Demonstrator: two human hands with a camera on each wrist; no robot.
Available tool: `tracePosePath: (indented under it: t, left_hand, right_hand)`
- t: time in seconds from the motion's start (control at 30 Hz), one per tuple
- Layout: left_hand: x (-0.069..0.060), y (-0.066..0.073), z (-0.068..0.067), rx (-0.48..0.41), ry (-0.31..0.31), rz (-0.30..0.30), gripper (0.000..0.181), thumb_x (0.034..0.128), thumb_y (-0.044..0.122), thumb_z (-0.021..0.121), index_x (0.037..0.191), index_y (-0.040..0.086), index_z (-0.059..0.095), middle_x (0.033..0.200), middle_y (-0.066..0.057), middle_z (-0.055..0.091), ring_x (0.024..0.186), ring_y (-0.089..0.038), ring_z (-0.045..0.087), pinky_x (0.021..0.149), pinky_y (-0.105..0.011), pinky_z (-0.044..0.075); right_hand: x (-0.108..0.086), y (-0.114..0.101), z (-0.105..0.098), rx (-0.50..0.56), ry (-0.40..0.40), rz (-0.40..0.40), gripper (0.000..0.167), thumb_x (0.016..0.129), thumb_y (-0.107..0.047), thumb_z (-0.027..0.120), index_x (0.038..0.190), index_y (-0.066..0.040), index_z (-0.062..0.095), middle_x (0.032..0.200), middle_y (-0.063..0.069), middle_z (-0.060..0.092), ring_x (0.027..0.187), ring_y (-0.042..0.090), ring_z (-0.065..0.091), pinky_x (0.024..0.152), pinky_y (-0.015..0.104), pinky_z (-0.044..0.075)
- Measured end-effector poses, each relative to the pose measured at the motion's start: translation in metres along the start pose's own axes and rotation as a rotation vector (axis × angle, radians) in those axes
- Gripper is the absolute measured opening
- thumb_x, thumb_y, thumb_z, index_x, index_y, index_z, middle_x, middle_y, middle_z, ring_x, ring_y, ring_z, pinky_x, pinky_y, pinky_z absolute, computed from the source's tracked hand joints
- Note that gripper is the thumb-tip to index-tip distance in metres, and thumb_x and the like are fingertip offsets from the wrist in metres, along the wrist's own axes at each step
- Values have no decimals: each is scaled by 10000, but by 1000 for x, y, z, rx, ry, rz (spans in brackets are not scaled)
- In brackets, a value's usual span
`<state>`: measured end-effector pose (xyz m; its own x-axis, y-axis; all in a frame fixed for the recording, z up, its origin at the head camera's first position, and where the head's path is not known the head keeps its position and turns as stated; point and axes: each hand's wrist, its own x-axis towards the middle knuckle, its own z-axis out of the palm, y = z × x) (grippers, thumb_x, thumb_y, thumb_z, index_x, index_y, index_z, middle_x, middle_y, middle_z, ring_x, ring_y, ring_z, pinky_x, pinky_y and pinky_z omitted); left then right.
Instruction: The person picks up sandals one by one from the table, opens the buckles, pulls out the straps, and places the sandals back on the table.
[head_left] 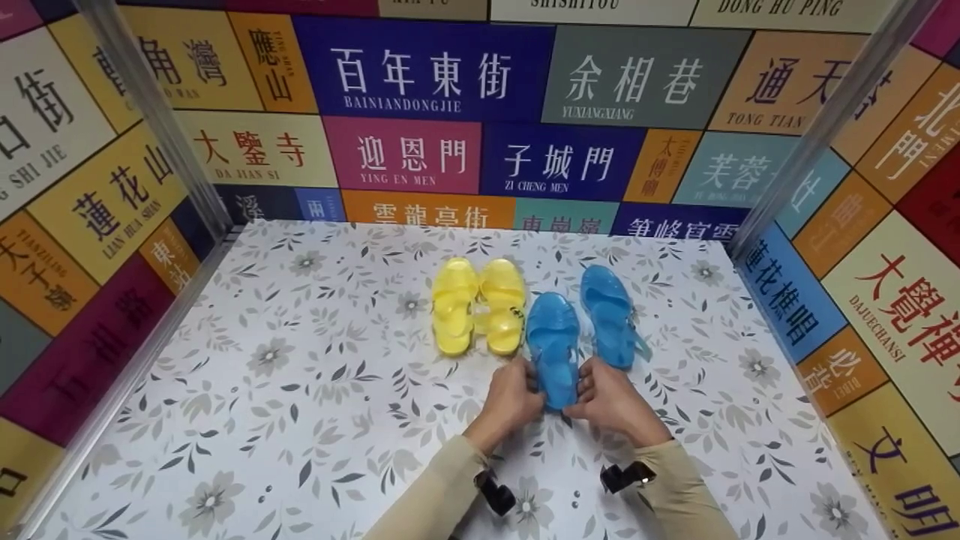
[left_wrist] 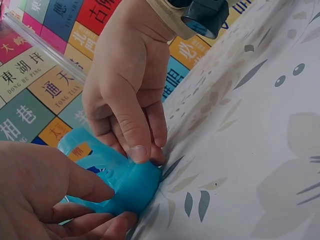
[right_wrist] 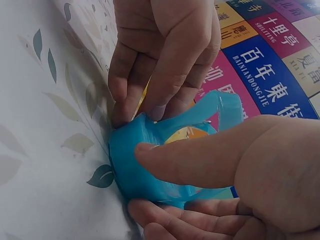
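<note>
A blue sandal (head_left: 553, 337) lies on the floral surface, its heel toward the person, with both hands at its rear. The left hand (head_left: 514, 401) grips its left side near the heel, and the right hand (head_left: 611, 401) grips the right side. In the left wrist view the heel of the sandal (left_wrist: 142, 187) is between the thumbs and fingers of both hands; the right wrist view shows the sandal (right_wrist: 132, 165) held the same way. Right of it lies a second blue sandal (head_left: 609, 315). To the left, two yellow sandals (head_left: 454, 307) (head_left: 501, 307) lie side by side.
The white surface (head_left: 300, 420) has a grey leaf and flower pattern. Walls of coloured panels with Chinese lettering (head_left: 420, 67) stand behind it and at both sides. Clear corner posts (head_left: 161, 120) rise at the back left and back right.
</note>
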<state>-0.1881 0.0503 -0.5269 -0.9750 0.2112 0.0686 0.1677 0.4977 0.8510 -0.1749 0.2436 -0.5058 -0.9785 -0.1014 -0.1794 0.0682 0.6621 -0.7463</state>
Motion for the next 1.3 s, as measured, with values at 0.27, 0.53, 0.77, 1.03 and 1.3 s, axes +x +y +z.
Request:
tracePosePath:
  t: [0.27,0.53,0.77,1.03,1.3]
  left_hand:
    - [-2,-2,2,-45,-17,-16,200,783,-30,748,951,9,647,910,-124,724,847,-198,701,753,-325,599]
    - [-4,-1,0,-64,-53,-60,205,805,-21,746,978,33,650,942,-104,724,886,-205,704,788,-333,602]
    - [-3,-1,-3,-112,-88,-107,199,835,-19,737,1004,44,652,979,-96,718,904,-192,703,811,-343,605]
    - [0,-1,-7,-110,-97,-106,150,867,4,734,996,47,668,947,-64,726,868,-149,690,774,-310,595]
    - [3,-1,-11,-58,-27,-106,172,900,31,735,1069,16,704,991,-80,717,895,-166,668,824,-348,586]
  right_hand:
    - [-1,4,-1,32,-8,-20,563,727,42,907,1139,5,526,998,140,635,877,226,664,786,375,587]
    - [-2,6,-4,61,-25,0,587,720,37,911,1166,13,529,1011,149,643,879,235,666,768,368,592]
    - [-2,7,-4,69,-28,0,589,720,32,915,1162,12,526,1002,146,641,866,231,657,753,364,587]
    - [-1,9,-6,81,-43,-22,589,732,6,918,1165,31,519,1005,145,643,867,214,661,768,351,571]
    - [2,15,-17,43,-57,-93,510,836,-106,869,1227,83,602,1096,173,723,1016,325,715,906,466,589]
